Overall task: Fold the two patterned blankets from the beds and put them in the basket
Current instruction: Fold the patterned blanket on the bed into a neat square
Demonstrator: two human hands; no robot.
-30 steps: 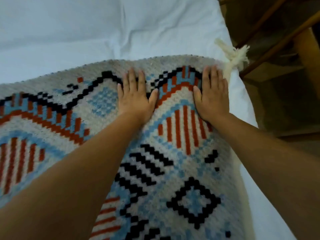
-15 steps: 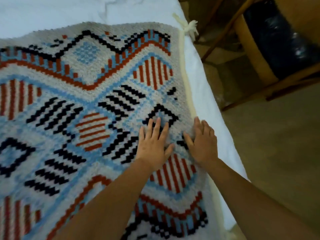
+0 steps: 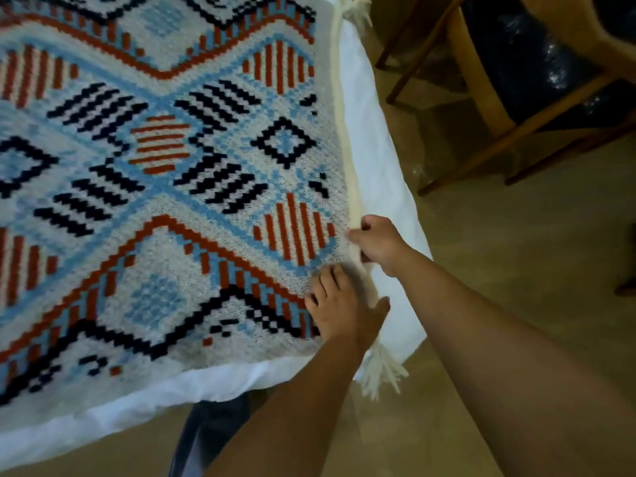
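- patterned blanket (image 3: 172,184) is lying spread flat on the bed, covering most of the view; grey-white knit with rust, light-blue and black geometric blocks.
- white sheet (image 3: 378,160) is showing as a strip beyond the blanket's right side and along the near side, hanging over the bed corner.
- cream border (image 3: 344,132) is running down the blanket's right side, just inside the bed's edge.
- right hand (image 3: 377,244) is gripping that cream border partway down: fingers curled round it, thumb lying on top and pointing in toward the pattern. the border is looking slightly lifted at the grip.
- left hand (image 3: 340,311) is resting palm-down on the blanket just nearer than the right hand, close to the near-right corner. fingers are straight and spread, thumb is reaching out to the border; it is holding nothing.
- the two hands are sitting near each other, not touching.
- near tassel (image 3: 378,370) is hanging off the blanket's near-right corner, over the sheet, just below the left wrist.
- far tassel (image 3: 358,12) is sitting at the far-right corner, at the top of the view.
- wooden chair (image 3: 481,108) is standing on the tan floor (image 3: 516,270) right of the bed, with something dark and shiny (image 3: 533,63) on it; cannot tell what it is.
- dark trouser leg (image 3: 210,432) is showing below the bed's near edge.
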